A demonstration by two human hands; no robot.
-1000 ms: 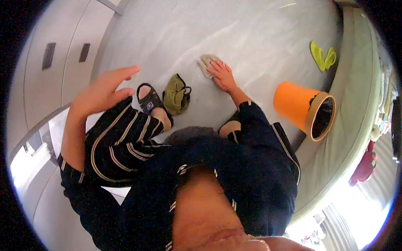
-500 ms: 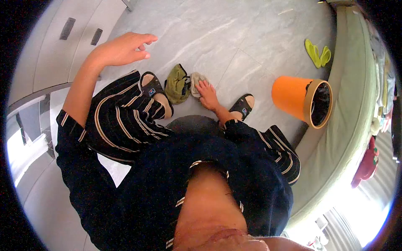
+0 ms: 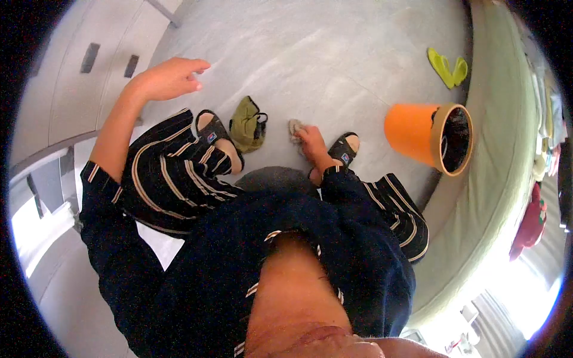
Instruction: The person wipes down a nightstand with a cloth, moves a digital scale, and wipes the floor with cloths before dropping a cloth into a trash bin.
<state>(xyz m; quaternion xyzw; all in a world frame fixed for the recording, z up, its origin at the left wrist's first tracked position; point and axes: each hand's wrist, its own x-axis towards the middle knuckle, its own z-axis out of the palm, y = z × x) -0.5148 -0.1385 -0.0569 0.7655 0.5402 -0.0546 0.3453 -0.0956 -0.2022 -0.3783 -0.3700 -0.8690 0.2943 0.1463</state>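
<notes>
My right hand (image 3: 311, 143) is closed on a bunched beige-grey cloth (image 3: 294, 128), low over the floor between my feet. Whether the cloth still touches the floor I cannot tell. To its left, beside my left slipper, lies a crumpled olive-green fabric item (image 3: 246, 124) with a dark loop on its right side; its exact kind does not show. My left hand (image 3: 172, 79) hangs in the air above my left knee, fingers loosely stretched and thumb apart, holding nothing.
An orange bin (image 3: 409, 132) with a dark liner lies or leans at my right. Lime-green slippers (image 3: 441, 67) sit beyond it, along a bed with a pale green cover (image 3: 498, 137). Drawers (image 3: 77, 77) stand on the left. My feet wear dark slippers (image 3: 345, 149).
My right hand has gone from lying flat on the cloth to gripping it bunched, drawing it slightly right, away from the green item. The green item's dark loop now shows.
</notes>
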